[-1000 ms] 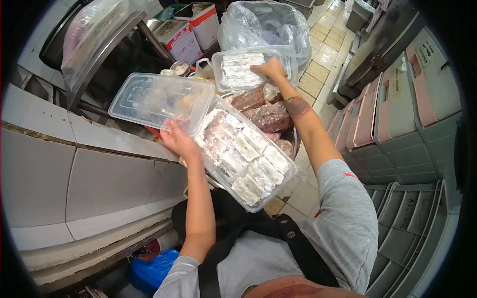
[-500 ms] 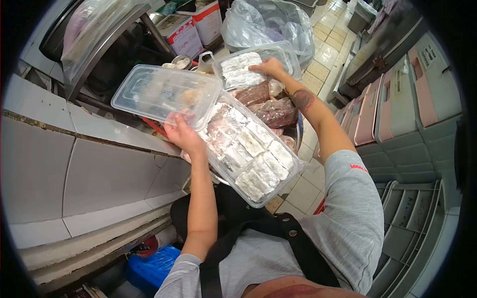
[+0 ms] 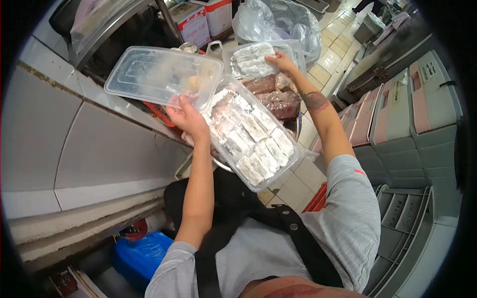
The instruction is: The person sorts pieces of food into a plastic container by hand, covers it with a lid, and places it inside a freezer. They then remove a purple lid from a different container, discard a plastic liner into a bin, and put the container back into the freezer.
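Note:
My left hand (image 3: 189, 118) is closed on the near corner of a clear plastic lid (image 3: 134, 69), thumb on top and fingers showing through it. Beside it, a long clear plastic container (image 3: 237, 175) lies tilted, filled with rows of white-powdered pieces (image 3: 261, 161). A pinker powdered area shows at its far end. Further away stands a second clear container (image 3: 296, 47) with a white-coated slab (image 3: 251, 60) inside. My right hand (image 3: 282, 62) reaches over that one, its curled fingertips on the slab's right edge. Between the containers lie dark red, plastic-wrapped meat packs (image 3: 280, 103).
A large clear plastic bag (image 3: 253, 22) and cardboard cartons (image 3: 194, 30) stand beyond the containers. A tiled ledge (image 3: 119, 111) runs along the left. Grey-and-pink drawers (image 3: 392, 102) line the right, above tiled floor. A blue bag (image 3: 144, 256) sits low at left.
The view has shifted slightly, so the containers sit a little higher in the frame. My left hand keeps hold of the lid, and my right fingers stay on the white slab.

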{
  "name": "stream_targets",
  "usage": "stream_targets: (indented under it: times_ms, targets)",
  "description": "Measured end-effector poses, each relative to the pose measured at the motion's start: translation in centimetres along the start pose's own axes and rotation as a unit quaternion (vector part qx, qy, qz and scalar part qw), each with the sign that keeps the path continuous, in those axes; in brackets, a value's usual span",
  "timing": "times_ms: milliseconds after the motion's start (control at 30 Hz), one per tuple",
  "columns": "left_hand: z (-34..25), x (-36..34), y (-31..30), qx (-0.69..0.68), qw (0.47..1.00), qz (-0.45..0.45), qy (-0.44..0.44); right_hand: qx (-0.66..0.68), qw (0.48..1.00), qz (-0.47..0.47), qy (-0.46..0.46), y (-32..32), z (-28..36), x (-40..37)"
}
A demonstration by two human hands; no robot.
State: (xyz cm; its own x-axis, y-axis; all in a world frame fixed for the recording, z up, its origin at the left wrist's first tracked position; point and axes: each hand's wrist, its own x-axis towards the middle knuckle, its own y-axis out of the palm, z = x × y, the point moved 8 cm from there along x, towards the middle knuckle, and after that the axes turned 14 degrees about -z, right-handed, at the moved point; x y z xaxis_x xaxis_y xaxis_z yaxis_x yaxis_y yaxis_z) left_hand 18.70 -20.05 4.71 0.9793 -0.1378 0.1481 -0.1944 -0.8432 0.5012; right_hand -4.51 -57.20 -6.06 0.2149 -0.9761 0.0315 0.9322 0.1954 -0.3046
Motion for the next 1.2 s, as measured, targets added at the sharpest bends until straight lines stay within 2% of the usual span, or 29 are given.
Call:
stream_targets:
  times_ms: [167, 267, 367, 433, 533, 667, 767, 867, 933, 1067, 1133, 1200]
  targets:
    - [-0.6, -0.4, -0.5, 0.003, 0.999, 0.015, 0.031, 0.053, 0.993, -0.054, -0.093, -4.5, 2.5, 0.7]
    - [-2.2, -0.5, 0.3, -0.006, 0.998, 0.039, 0.052, 0.133, 0.988, 0.014, -0.073, -6.3, 10.4, -3.8]
    - [-5.7, -0.1, 1.7, -0.025, 0.994, 0.056, 0.090, 0.134, 0.974, 0.100, -0.154, -7.0, 17.9, -5.7]
    - [-7.2, 0.4, 2.3, -0.061, 0.992, 0.059, 0.097, 0.048, 0.953, 0.145, -0.262, -5.7, 24.4, -9.1]
    - [-10.6, 0.8, 3.3, -0.115, 0.984, 0.064, 0.118, -0.102, 0.906, 0.217, -0.348, -1.2, 28.8, -11.4]
    - [-14.3, 1.2, 3.8, -0.036, 0.973, 0.086, 0.212, -0.215, 0.837, 0.317, -0.392, 4.2, 30.3, -14.2]
    - [-16.2, 1.5, 3.5, 0.020, 0.959, 0.081, 0.272, -0.137, 0.838, 0.377, -0.370, 7.6, 29.4, -14.3]
    - [-17.0, 1.6, 3.9, 0.045, 0.944, 0.062, 0.321, -0.110, 0.832, 0.420, -0.346, 10.8, 29.0, -16.2]
    - [-17.1, 1.8, 3.8, 0.058, 0.936, 0.051, 0.344, -0.123, 0.810, 0.449, -0.358, 12.8, 29.4, -17.7]
    - [-16.8, 1.5, 3.1, 0.048, 0.947, 0.043, 0.316, -0.114, 0.773, 0.510, -0.359, 15.1, 29.5, -19.3]
    - [-16.7, 1.3, 2.6, 0.047, 0.942, 0.035, 0.330, -0.093, 0.782, 0.523, -0.326, 15.4, 29.4, -19.6]
    - [-16.6, 0.9, 2.5, 0.014, 0.954, 0.039, 0.298, -0.089, 0.785, 0.525, -0.316, 15.7, 28.8, -19.6]
